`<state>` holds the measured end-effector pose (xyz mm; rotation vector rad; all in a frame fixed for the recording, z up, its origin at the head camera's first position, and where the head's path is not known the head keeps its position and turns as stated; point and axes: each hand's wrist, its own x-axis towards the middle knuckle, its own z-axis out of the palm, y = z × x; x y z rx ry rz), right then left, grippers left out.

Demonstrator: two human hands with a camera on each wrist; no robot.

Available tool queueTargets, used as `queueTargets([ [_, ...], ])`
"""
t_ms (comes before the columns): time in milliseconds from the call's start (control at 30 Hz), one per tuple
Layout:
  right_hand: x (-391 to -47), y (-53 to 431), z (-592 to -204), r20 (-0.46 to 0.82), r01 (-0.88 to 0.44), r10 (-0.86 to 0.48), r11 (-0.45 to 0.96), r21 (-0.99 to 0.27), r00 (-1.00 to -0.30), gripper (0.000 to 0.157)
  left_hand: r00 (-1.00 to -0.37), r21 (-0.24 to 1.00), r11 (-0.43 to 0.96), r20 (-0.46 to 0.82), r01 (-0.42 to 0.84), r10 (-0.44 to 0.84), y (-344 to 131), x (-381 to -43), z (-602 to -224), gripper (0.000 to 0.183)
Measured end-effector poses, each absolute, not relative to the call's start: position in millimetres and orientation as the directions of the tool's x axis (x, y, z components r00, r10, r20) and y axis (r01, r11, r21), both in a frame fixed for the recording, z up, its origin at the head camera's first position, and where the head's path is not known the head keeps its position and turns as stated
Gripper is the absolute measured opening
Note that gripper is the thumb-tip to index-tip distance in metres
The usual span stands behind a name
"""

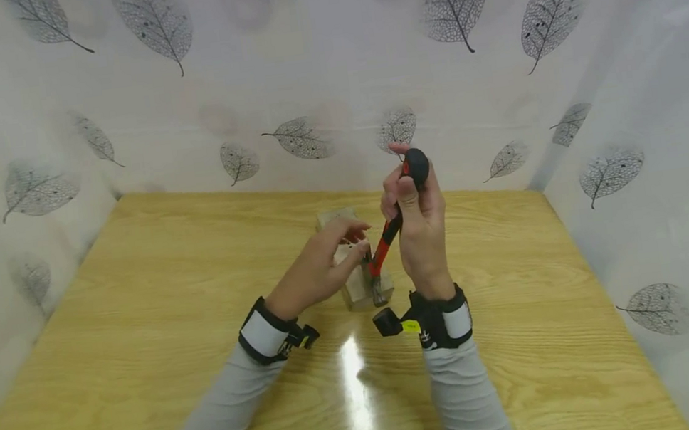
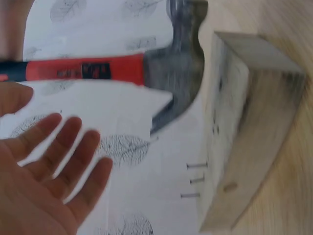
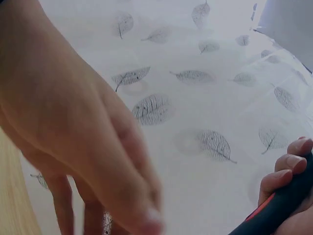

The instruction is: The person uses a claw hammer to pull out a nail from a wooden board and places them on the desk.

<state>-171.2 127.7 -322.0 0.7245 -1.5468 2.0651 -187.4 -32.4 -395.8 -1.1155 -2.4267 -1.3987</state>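
Note:
My right hand point(image 1: 422, 234) grips the dark handle end of a red and black claw hammer point(image 1: 381, 253), with its steel head low over a wooden block point(image 1: 357, 296). Three thin nails point(image 2: 197, 165) stick out of one face of the block in the left wrist view. Beside the hammer, my left hand point(image 1: 318, 265) holds nothing; its fingers point(image 2: 80, 147) are spread and slightly bent, apart from the hammer head point(image 2: 183, 63). In the right wrist view the left hand point(image 3: 83, 112) fills the left side, and the hammer handle point(image 3: 274, 215) shows at lower right.
A wooden table point(image 1: 195, 262) carries the block. Behind it and at both sides hangs a white sheet point(image 1: 313, 68) printed with dark leaves. Black straps with small cameras point(image 1: 386, 322) sit on both wrists.

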Motion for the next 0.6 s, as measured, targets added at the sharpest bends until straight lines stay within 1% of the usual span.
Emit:
queueTargets([
  [100, -174, 135, -323, 0.653, -0.642, 0.050, -0.250, -0.725, -0.756, 0.062, -0.798, 0.662, 0.470, 0.361, 0.583, 0.482, -39, -192, -400, 0.036],
  [167, -176, 136, -325, 0.645, -0.634, 0.046, -0.245, -0.733, -0.763, 0.065, -0.849, 0.632, 0.584, 0.260, 0.510, 0.459, -46, -195, -406, 0.042],
  [233, -177, 137, -327, 0.628, -0.616, 0.042, -0.250, -0.747, -0.777, 0.066, -0.874, 0.593, 0.666, 0.148, 0.453, 0.463, -50, -197, -413, 0.050],
  [300, -179, 137, -330, 0.609, -0.595, 0.034, -0.260, -0.761, -0.793, 0.066, -0.874, 0.542, 0.719, 0.063, 0.436, 0.483, -52, -198, -419, 0.054],
  [367, -181, 137, -333, 0.597, -0.580, 0.024, -0.268, -0.769, -0.802, 0.067, -0.863, 0.492, 0.747, 0.020, 0.448, 0.505, -53, -199, -423, 0.051],
  [467, -185, 137, -336, 0.598, -0.577, 0.005, -0.271, -0.771, -0.801, 0.068, -0.846, 0.437, 0.757, 0.016, 0.485, 0.532, -53, -201, -426, 0.041],
  [600, -192, 135, -338, 0.611, -0.588, -0.011, -0.257, -0.767, -0.792, 0.068, -0.838, 0.431, 0.750, 0.028, 0.501, 0.544, -53, -204, -426, 0.033],
])
